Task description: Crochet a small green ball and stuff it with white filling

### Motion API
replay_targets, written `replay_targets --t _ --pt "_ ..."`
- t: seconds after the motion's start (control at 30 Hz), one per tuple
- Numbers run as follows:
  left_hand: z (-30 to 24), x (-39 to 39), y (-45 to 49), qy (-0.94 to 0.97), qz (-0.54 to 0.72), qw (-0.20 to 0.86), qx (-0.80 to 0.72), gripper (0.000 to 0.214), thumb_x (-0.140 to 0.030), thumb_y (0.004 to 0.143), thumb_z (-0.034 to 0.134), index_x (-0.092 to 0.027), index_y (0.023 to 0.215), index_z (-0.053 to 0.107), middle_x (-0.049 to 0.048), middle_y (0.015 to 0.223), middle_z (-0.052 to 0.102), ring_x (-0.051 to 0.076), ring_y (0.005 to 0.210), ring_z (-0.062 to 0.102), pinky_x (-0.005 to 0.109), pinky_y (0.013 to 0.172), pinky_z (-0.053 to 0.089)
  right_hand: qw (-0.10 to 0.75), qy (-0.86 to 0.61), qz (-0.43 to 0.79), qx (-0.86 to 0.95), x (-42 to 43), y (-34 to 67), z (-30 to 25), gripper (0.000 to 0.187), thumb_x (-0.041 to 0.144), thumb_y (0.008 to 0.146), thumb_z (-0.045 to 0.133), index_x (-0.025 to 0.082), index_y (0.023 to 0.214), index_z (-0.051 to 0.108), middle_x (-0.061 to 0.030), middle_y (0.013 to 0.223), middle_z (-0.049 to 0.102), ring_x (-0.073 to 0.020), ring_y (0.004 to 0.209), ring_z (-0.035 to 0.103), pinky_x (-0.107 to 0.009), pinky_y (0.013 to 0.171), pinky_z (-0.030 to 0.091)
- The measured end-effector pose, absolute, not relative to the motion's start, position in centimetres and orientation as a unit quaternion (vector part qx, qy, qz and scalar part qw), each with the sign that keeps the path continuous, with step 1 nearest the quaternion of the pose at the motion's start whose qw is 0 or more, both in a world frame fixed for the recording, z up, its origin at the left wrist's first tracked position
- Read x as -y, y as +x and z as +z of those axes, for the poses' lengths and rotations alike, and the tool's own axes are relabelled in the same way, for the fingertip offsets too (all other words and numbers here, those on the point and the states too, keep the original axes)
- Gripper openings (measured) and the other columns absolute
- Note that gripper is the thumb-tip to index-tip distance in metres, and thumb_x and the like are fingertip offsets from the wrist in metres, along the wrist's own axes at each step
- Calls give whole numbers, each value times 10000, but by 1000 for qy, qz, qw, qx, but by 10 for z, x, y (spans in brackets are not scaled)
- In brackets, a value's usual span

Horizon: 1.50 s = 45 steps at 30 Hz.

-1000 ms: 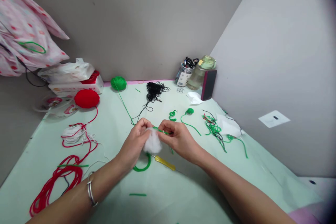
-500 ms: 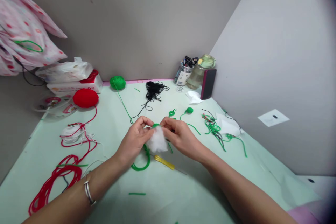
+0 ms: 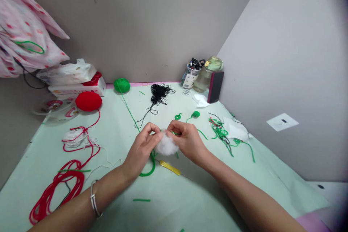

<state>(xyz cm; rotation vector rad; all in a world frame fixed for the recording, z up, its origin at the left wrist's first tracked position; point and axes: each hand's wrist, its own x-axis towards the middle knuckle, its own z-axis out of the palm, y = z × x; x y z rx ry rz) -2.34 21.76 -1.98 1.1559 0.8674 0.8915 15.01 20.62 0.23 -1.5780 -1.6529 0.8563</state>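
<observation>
One left hand (image 3: 140, 148), yours, head view: thumb and fingers pinched at the upper left of the white stuffing (image 3: 166, 146). One right hand (image 3: 190, 140), yours: fingertips closed on its upper right. One clump, that stuffing, sits between your hands, above the pale green tabletop (image 3: 119, 206). One yellow-handled tool (image 3: 170, 168), lying just below it. One green loop (image 3: 148, 173), beside the tool. One green yarn ball (image 3: 121, 85), farther back.

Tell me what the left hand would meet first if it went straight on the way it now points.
The left hand would likely press into the white fluffy fibre clump it touches first, then the right hand; depth is unclear.
</observation>
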Motion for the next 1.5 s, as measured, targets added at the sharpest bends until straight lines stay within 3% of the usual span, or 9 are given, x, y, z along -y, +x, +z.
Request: replay_targets --t 0.2,0.43,0.6,0.77,1.0,1.2,1.33,1.5 --pt "-23 -224 -22 481 417 662 -395 271 -389 882 707 -240 889 480 -48 819 547 122 636 475 247 580 379 303 -552 370 683 -199 153 18 174 295 972 511 215 830 573 63 619 451 -113 578 370 -251 572 289" --pt "-15 -225 -22 491 443 606 -443 240 -173 761 731 -219 860 517 -56 817 516 101 631 451 226 565 356 228 -560 343 719 -187 141 26 138 206 946 480 230 812 504 84 582 383 -102 529 296 -251 563 255" --pt "-16 -219 -22 475 429 640 -426 190 -303 870 671 -226 980 537 -40 856 554 110 604 487 244 541 382 280 -600 260 703 -195 140 8 159 244 872 568 228 734 492 83 571 336 -108 546 290 -260 580 242" --pt "-15 -215 -23 475 424 675 -373 236 -408 936 691 -247 1006 534 -47 823 565 124 670 534 241 615 425 328 -607 313 653 -201 146 4 324 335 889 570 219 621 429 61 570 348 -112 570 313 -266 552 232" --pt "-18 -224 -23 466 428 688 -356 288 -357 859 758 -236 949 512 -58 760 597 105 587 514 224 545 406 308 -535 391 683 -199 156 24 290 350 1007 494 209 755 524 55 653 419 -112 610 366 -256 586 297" --pt "-16 -224 -22 424 426 681 -418 223 -262 791 736 -222 849 524 -76 701 519 84 549 438 199 492 346 220 -492 275 797 -191 148 21 114 186 934 509 213 824 519 48 686 434 -113 603 364 -259 617 296" --pt "-11 -220 -19 395 411 710 -414 198 -274 788 702 -227 865 525 -81 684 488 81 525 391 200 472 318 253 -513 223 789 -193 146 11 114 241 924 532 209 816 550 43 657 429 -124 601 376 -268 616 287" --pt "-7 -217 -18 388 412 722 -397 169 -293 826 695 -219 887 556 -60 756 506 89 605 434 192 524 367 303 -575 316 691 -198 147 10 206 264 874 565 215 684 502 76 570 367 -102 556 308 -256 560 256"
